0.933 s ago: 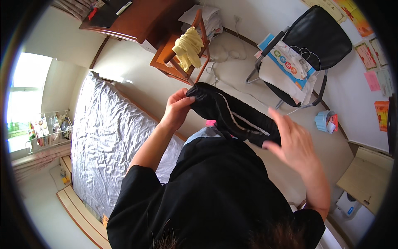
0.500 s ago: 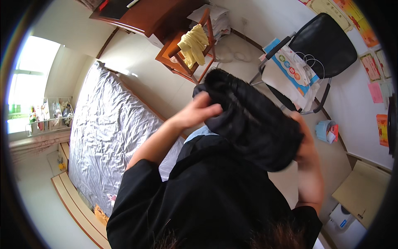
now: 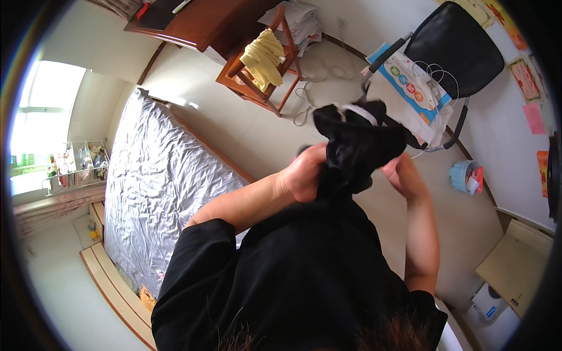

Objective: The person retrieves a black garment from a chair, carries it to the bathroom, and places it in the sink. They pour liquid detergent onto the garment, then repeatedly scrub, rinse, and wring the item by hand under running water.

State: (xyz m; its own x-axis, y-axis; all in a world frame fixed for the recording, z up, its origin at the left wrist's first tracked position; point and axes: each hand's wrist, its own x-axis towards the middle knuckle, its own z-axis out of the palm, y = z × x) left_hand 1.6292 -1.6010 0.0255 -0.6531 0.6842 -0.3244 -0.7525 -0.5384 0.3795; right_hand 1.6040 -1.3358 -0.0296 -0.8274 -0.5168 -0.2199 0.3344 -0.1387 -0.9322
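A bunched black cloth garment [image 3: 358, 143] hangs in front of my chest, held up between both hands. Its upper part forms an opening, where a white band [image 3: 362, 113] shows; whether the band belongs to the cloth I cannot tell. My left hand [image 3: 305, 174] grips the left side, its fingers mostly hidden behind the fabric. On the right side, my right hand [image 3: 404, 176] closes on the edge, with its fingers partly covered by the cloth.
A bed with a shiny silver-grey cover [image 3: 158, 193] lies to the left. Ahead are a wooden chair [image 3: 281, 108] with a yellow cloth [image 3: 263, 60] and a brown desk [image 3: 202, 26]. A black chair [image 3: 462, 52] holds packages and a white cable. A blue bin [image 3: 462, 175] stands by the wall.
The black garment has gone from stretched out and slanting to a smaller upright bunch, and the white band has come into sight. My hands have drawn closer together.
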